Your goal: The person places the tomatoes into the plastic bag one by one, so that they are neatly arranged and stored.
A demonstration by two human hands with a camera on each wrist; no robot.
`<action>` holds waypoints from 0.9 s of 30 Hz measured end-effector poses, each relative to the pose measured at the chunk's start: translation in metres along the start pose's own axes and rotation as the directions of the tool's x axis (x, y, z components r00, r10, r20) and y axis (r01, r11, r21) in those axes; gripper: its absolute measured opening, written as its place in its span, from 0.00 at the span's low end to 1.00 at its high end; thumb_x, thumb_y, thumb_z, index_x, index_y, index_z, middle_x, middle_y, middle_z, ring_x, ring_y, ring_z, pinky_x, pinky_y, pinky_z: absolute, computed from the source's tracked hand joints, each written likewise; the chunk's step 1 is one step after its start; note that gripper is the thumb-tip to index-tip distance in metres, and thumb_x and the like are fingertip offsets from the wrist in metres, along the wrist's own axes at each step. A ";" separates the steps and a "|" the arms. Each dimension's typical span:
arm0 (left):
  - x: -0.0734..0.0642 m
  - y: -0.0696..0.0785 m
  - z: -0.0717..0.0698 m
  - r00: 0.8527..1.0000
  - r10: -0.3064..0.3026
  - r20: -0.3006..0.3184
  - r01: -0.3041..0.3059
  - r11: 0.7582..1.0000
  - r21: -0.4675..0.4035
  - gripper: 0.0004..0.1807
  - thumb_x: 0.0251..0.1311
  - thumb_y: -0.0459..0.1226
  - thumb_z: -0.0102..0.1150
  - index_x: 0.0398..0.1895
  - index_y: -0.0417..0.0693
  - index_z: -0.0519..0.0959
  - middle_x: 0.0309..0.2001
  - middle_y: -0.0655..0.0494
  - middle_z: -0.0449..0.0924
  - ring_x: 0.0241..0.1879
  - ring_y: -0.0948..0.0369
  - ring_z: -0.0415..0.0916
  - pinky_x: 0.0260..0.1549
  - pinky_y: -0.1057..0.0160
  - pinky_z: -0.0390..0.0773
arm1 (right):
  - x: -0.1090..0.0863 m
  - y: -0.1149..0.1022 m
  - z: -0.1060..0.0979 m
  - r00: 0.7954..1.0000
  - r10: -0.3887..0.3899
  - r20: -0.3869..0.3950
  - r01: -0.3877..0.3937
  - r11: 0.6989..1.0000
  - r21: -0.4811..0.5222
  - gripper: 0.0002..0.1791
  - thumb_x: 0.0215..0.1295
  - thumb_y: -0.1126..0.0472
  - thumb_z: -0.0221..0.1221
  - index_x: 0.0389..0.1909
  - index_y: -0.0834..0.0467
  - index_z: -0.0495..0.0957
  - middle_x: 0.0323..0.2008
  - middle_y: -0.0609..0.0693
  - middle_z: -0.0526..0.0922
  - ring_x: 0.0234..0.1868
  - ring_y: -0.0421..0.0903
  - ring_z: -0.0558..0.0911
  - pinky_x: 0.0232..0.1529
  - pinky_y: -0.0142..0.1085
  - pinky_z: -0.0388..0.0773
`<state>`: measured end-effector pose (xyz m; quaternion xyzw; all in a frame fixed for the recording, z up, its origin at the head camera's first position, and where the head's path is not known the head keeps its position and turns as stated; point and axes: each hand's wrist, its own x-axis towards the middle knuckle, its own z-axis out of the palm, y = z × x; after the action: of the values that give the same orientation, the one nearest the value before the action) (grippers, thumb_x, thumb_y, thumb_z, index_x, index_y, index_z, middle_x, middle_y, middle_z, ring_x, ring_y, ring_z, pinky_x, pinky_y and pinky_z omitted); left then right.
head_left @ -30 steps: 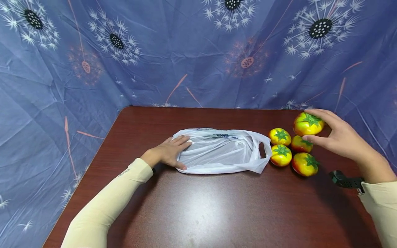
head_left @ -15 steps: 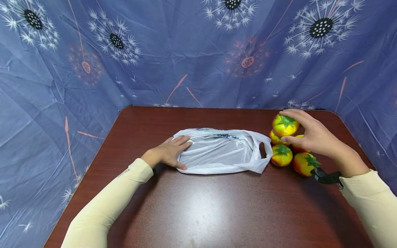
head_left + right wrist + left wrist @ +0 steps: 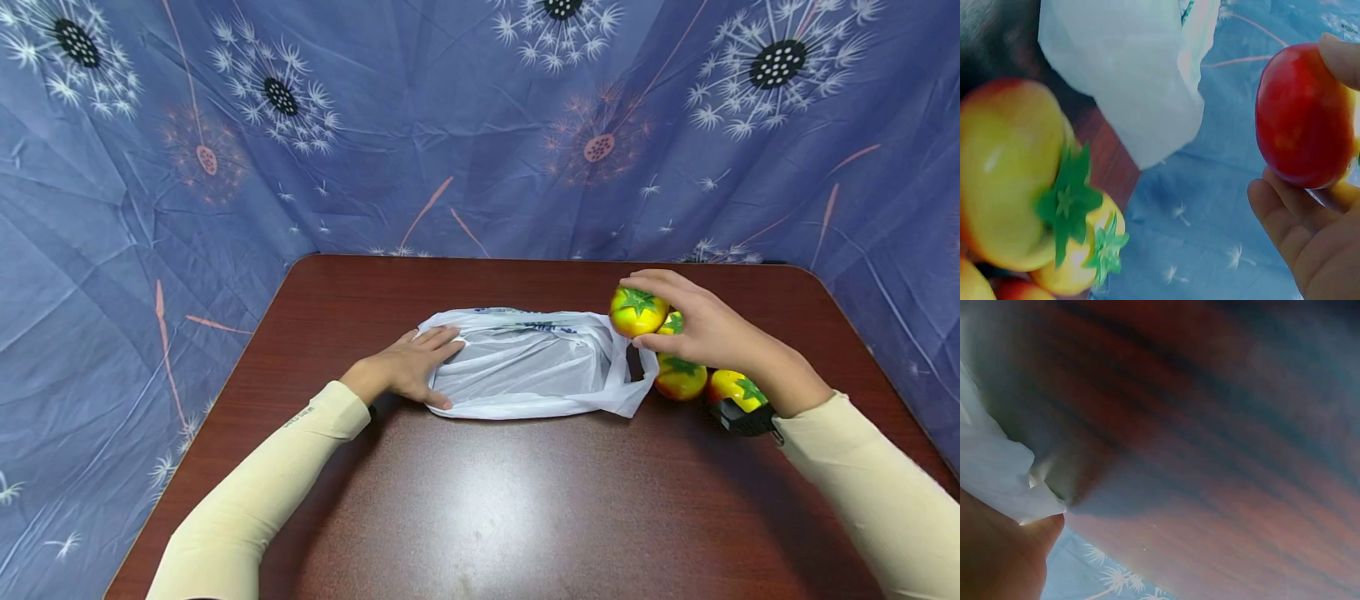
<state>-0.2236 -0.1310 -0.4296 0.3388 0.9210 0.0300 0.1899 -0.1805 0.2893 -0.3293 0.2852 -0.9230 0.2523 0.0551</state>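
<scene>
A white plastic bag lies flat on the dark red table, its handle end toward the right. My left hand rests with spread fingers on the bag's left end; in the left wrist view the thumb touches the plastic's edge. Between the thumb and fingers of my right hand is a yellow-and-red tomato with green star-shaped leaves, raised near the bag's handle. Its red underside shows in the right wrist view. Below that hand sit more tomatoes, including one by the handle and another partly behind the wrist strap.
The brown tabletop extends in front of the bag. A blue cloth with dandelion prints hangs behind and along the sides of the table. A black strap sits on my right wrist.
My right hand has carried the tomato leftward, from above the far-right tomatoes to beside the bag's handle. My left hand and the bag have stayed in place.
</scene>
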 end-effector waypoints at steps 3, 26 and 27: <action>0.000 0.000 0.000 1.000 -0.002 -0.001 0.002 1.000 0.001 0.59 0.50 0.67 0.64 0.80 0.58 0.49 0.82 0.56 0.37 0.81 0.51 0.37 0.77 0.40 0.41 | 0.004 -0.003 0.006 1.000 -0.016 0.007 0.016 1.000 0.000 0.41 0.51 0.65 0.74 0.68 0.57 0.70 0.68 0.61 0.69 0.63 0.59 0.72 0.56 0.56 0.74; -0.001 0.002 -0.003 1.000 0.000 0.000 0.000 1.000 -0.012 0.58 0.50 0.67 0.64 0.80 0.56 0.49 0.82 0.54 0.38 0.81 0.50 0.37 0.77 0.39 0.41 | 0.035 -0.036 0.058 0.984 -0.160 0.073 0.159 0.987 0.022 0.31 0.58 0.57 0.71 0.63 0.48 0.73 0.70 0.57 0.64 0.68 0.59 0.67 0.60 0.57 0.73; -0.001 0.002 -0.003 1.000 0.000 0.001 0.000 1.000 -0.012 0.58 0.50 0.67 0.64 0.80 0.56 0.49 0.82 0.54 0.38 0.81 0.50 0.37 0.77 0.39 0.41 | 0.037 -0.037 0.061 0.982 -0.170 0.084 0.169 0.985 0.020 0.31 0.58 0.57 0.70 0.63 0.48 0.73 0.71 0.57 0.64 0.69 0.59 0.67 0.61 0.57 0.73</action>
<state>-0.2229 -0.1300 -0.4263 0.3378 0.9207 0.0355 0.1922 -0.1876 0.2145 -0.3567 0.3736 -0.8952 0.2403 0.0352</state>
